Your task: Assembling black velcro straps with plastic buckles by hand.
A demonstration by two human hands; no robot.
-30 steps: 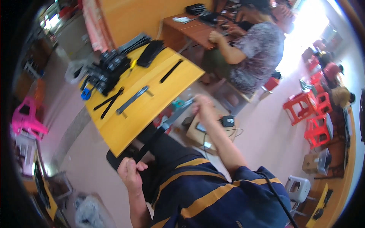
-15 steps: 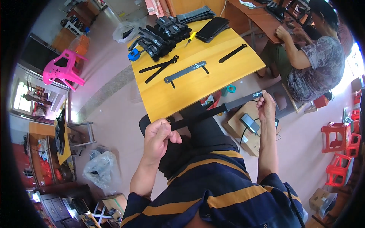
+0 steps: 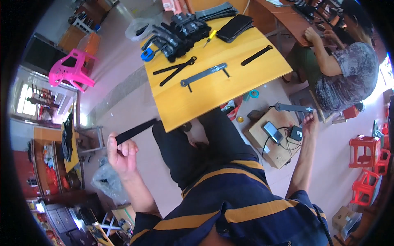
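Note:
My left hand [image 3: 123,155], fingers closed, holds one end of a black strap [image 3: 137,130] out to the left of the table. Far to the right, my right hand [image 3: 310,123] pinches the end of a grey band [image 3: 293,108] with a rounded tip. The strap and the band are apart. On the yellow table [image 3: 213,98] lies a similar grey band [image 3: 204,74] with two short black strips sticking out below it. Left of it are two crossed black straps [image 3: 174,70]; to the right lies a single black strap [image 3: 256,55].
At the table's far side are a pile of black strapped pieces [image 3: 180,35], a blue tape measure [image 3: 147,55], a yellow screwdriver [image 3: 211,37] and black sheets [image 3: 234,28]. A cardboard box [image 3: 276,149] carries a phone [image 3: 272,132]. A co-worker [image 3: 344,76] sits at right.
My hands have moved wide apart, left hand leftward and right hand rightward. The black strap and grey band, in line and joined before, are now separate.

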